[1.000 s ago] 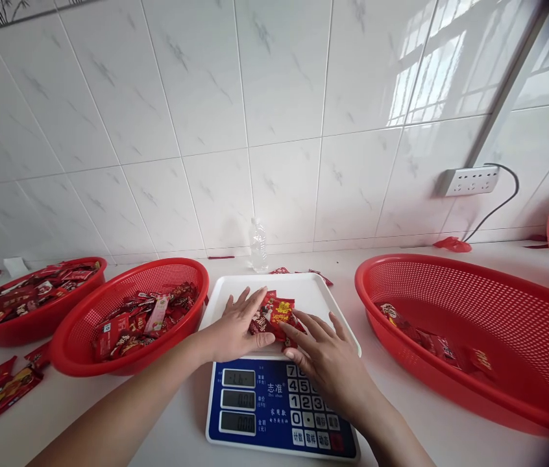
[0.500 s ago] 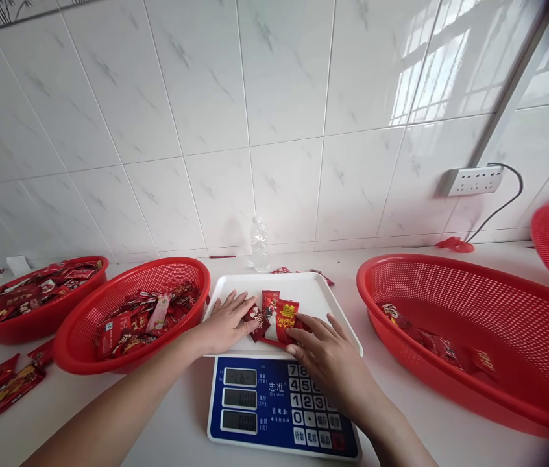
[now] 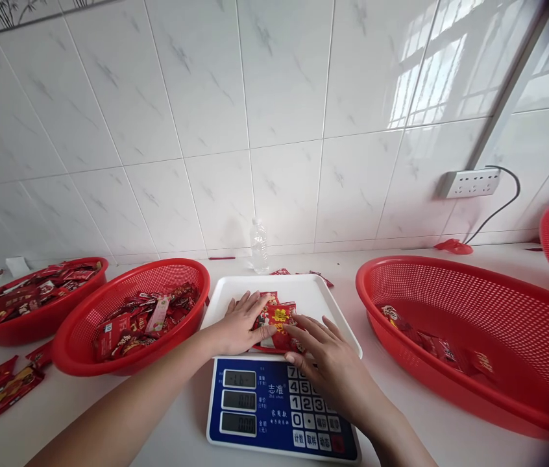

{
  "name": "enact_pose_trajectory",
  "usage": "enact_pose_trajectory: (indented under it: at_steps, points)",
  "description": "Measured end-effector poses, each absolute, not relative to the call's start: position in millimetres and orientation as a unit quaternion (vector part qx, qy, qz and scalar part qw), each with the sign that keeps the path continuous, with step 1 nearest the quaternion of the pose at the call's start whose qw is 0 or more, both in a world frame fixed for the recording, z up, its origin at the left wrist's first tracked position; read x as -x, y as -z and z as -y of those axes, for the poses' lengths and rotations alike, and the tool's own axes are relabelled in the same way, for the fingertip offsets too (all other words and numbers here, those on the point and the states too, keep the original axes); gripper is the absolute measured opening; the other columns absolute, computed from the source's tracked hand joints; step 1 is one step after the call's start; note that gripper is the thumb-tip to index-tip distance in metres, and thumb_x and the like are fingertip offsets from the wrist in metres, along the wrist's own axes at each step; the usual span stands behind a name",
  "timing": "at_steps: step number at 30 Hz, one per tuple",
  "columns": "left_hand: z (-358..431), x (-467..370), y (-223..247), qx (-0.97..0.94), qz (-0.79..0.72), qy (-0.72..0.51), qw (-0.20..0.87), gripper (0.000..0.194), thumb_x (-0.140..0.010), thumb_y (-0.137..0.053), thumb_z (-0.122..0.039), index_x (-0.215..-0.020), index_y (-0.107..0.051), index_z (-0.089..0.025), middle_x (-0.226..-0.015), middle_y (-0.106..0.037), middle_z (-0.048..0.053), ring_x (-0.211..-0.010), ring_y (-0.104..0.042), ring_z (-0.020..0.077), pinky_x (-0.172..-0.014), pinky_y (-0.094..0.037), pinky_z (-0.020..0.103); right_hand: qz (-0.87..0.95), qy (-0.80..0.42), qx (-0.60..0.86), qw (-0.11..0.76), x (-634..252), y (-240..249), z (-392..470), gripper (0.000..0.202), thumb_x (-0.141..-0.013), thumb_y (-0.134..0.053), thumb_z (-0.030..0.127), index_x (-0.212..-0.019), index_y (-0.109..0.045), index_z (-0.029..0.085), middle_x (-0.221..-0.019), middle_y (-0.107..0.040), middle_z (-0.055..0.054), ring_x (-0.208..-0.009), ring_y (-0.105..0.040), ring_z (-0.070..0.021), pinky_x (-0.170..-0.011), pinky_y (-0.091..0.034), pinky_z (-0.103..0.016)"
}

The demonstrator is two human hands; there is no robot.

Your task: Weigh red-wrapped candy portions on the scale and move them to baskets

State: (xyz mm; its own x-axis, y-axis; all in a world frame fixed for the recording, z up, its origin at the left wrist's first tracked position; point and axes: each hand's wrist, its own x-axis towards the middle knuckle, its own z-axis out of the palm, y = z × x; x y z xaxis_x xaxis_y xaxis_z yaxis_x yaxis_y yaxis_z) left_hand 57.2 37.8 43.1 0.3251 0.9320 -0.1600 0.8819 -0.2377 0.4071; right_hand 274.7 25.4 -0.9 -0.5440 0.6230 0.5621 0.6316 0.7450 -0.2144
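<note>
Several small red snack packets [image 3: 280, 318] lie heaped on the white pan [image 3: 228, 287] of a blue electronic scale [image 3: 274, 421]. My left hand [image 3: 243, 321] rests against the left side of the heap, fingers stretched out over the packets' edges and thumb across the front. From the right, my right hand [image 3: 320, 344] touches the heap with spread fingers, its wrist above the scale's keypad. The top packet has yellow characters on it. Those beneath are partly hidden by my fingers.
Two red baskets of packets, a nearer one [image 3: 67, 353] and a farther one [image 3: 102, 272], stand left. A large red basket [image 3: 450, 272] with a few packets is right. Loose packets [image 3: 14, 389] lie far left. A clear bottle [image 3: 259, 246] stands behind the pan.
My left hand has shifted slightly right, covering more of the packets. The packets are pushed closer together between my hands. My right hand has barely moved.
</note>
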Motion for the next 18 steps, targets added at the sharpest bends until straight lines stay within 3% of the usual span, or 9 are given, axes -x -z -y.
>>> enact_pose_trajectory:
  at_steps: [4,7,11,14,18]
  points:
    - [-37.4,-58.6,-41.8,-0.783,-0.586,-0.045,0.205,0.086,-0.085,-0.022,-0.074,-0.152,-0.006,-0.023,-0.159,0.0,0.011,-0.144,0.009,0.0266,-0.115,-0.002,0.053,0.871,-0.011,0.363,0.331,-281.0,-3.5,-27.0,0.027,-0.088,-0.057,0.028,-0.115,-0.062,0.025,-0.117,-0.066,-0.008,-0.105,-0.063,-0.0251,-0.094,-0.048,-0.051]
    - [-37.0,-57.5,-41.2,-0.784,-0.584,-0.05,0.205,0.083,-0.086,-0.022,-0.073,-0.152,-0.007,-0.025,-0.159,0.0,0.009,-0.144,0.009,0.0266,-0.115,-0.001,0.054,0.853,-0.02,0.383,0.353,-285.7,-4.4,-29.4,0.021,-0.089,-0.055,0.029,-0.107,-0.064,0.025,-0.103,-0.069,-0.007,-0.089,-0.067,-0.0225,-0.076,-0.055,-0.039]
    - [-37.2,-57.1,-37.6,-0.784,-0.584,-0.052,0.204,0.081,-0.087,-0.022,-0.072,-0.152,-0.006,-0.026,-0.159,-0.001,0.008,-0.144,0.008,0.0268,-0.115,-0.001,0.055,0.836,0.002,0.416,0.358,-284.9,-1.6,-32.2,0.016,-0.09,-0.052,0.033,-0.085,-0.064,0.023,-0.08,-0.069,-0.004,-0.069,-0.066,-0.0196,-0.06,-0.051,-0.032]
    - [-35.5,-58.8,-35.5,-0.787,-0.579,-0.058,0.205,0.082,-0.087,-0.022,-0.072,-0.152,-0.004,-0.026,-0.159,0.001,0.007,-0.145,0.008,0.0265,-0.115,-0.001,0.054,0.841,0.009,0.412,0.349,-281.3,-0.7,-32.1,0.02,-0.093,-0.047,0.032,-0.082,-0.061,0.023,-0.074,-0.07,-0.003,-0.067,-0.066,-0.019,-0.062,-0.049,-0.032]
    - [-29.5,-58.6,-40.0,-0.78,-0.574,-0.087,0.235,0.079,-0.088,-0.021,-0.07,-0.152,-0.001,-0.027,-0.159,0.002,0.005,-0.145,0.008,0.0245,-0.116,0.0,0.05,0.845,0.012,0.395,0.362,-279.7,-0.5,-31.3,0.021,-0.095,-0.044,0.031,-0.093,-0.063,0.023,-0.082,-0.073,-0.004,-0.074,-0.068,-0.0203,-0.068,-0.05,-0.034]
